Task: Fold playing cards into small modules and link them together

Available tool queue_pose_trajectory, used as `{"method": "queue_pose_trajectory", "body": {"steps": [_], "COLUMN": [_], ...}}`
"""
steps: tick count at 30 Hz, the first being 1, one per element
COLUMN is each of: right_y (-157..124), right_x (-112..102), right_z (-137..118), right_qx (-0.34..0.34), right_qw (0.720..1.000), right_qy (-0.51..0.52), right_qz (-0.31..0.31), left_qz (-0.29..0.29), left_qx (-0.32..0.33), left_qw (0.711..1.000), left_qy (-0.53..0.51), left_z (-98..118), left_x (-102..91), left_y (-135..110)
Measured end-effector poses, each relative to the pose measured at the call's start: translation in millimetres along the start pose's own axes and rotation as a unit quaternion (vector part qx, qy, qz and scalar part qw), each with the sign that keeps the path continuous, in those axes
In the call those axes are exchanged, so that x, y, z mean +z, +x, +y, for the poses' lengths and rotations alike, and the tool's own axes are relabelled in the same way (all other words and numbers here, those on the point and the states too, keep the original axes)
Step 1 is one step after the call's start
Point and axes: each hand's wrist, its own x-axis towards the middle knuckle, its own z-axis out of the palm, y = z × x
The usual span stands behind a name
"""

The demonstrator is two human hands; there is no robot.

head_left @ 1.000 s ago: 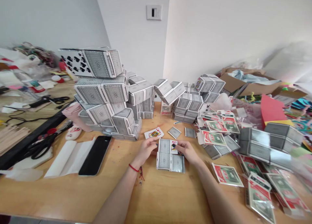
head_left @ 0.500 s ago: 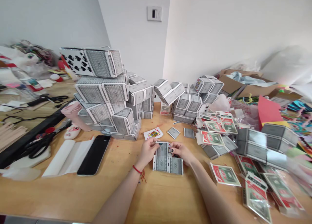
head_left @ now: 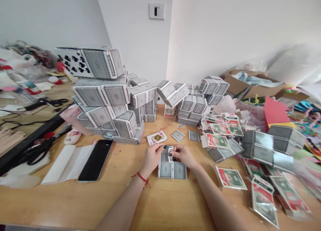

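Note:
In front of me on the table lies a joined piece of folded playing cards (head_left: 165,169), grey patterned backs up. My left hand (head_left: 154,155) pinches its upper left edge between thumb and fingers. With thumb and fingers closed, my right hand (head_left: 184,154) grips a small bent card flap (head_left: 171,154) at the top of the piece. Part of the upper right section is hidden under my right fingers. Just beyond my hands are a face-up playing card (head_left: 156,137) and two folded cards, one of them a grey square (head_left: 178,135).
A tall stack of card blocks (head_left: 102,92) rises at the left, with more card blocks (head_left: 193,105) at the back. A black phone (head_left: 95,160) and scissors (head_left: 41,147) lie left. Red and green card boxes (head_left: 230,178) crowd the right.
My right fingers have moved slightly left and bent the card flap over toward my left hand. The view has shifted a little.

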Motion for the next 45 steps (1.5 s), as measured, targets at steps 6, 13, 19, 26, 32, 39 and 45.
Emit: {"method": "queue_pose_trajectory", "body": {"steps": [6,13,19,26,32,39,45], "right_y": [1.0,0.6,0.7,3.6,4.8,4.4,-0.4], "right_x": [2.0,4.4,6.2,7.7,2.9,-3.1,-7.8], "right_z": [2.1,5.7,5.3,7.4,12.6,9.8,7.4], "right_qx": [-0.031,-0.067,-0.028,0.002,0.022,0.033,0.019], "right_qw": [0.999,0.994,0.998,1.000,1.000,0.999,0.996], "right_qy": [-0.035,-0.091,-0.056,-0.013,0.019,0.031,0.089], "right_qz": [0.008,0.012,0.000,0.016,0.010,-0.012,-0.014], "left_qz": [-0.075,-0.063,-0.075,-0.059,-0.057,-0.048,-0.085], "left_qx": [0.011,0.028,0.041,0.042,0.061,0.060,0.031], "left_qw": [0.996,0.992,0.992,0.992,0.992,0.994,0.996], "left_qy": [0.046,0.104,0.089,0.100,0.092,0.080,-0.015], "left_z": [-0.3,4.7,6.1,0.7,0.0,-4.8,-4.5], "left_x": [4.0,7.9,8.0,10.8,11.5,11.1,14.5], "left_y": [-7.6,-10.1,-9.6,-8.3,-6.4,-5.6,-7.4]}}
